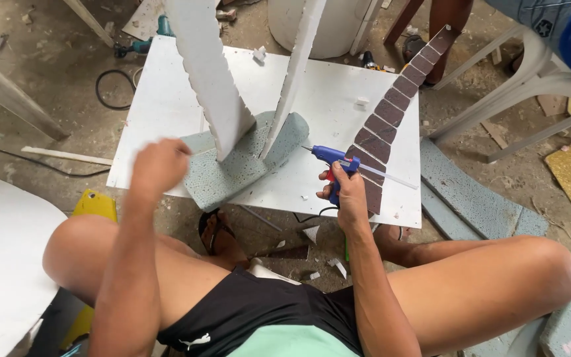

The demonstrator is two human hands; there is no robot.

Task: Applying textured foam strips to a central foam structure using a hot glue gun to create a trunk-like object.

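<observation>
- Bare knees and black shorts [246, 311] fill the bottom of the view; the person sits low, legs spread, facing a white desk [166, 106].
- Right hand [346, 198] is clenched around the grip of a blue glue gun [335, 158]; the fingers [325, 193] wrap the handle, one by the red trigger. The nozzle points left, toward the foam base, without touching it.
- A clear glue stick [388, 175] juts from the back of the gun to the right.
- Left hand [160, 165] is blurred, hovering over the near left end of the grey-green foam base [232, 168]. The fingers look curled inward, but whether they grip or merely touch the foam cannot be told.
- The foam base lies on the desk's near edge, partly overhanging it, just left of the gun.
- Two white foam boards [209, 73] stand planted in the base, rising toward the camera and leaning apart in a V.
- A long strip of brown tiles [391, 119] runs from beside the right hand up and right across the desk, past its far edge.
- Behind the desk: a cordless drill [147, 39] on the dusty floor [54, 79], and white plastic chair legs [497, 99] to the right.
- More grey-green foam slabs [470, 198] lie on the floor right of the desk.
</observation>
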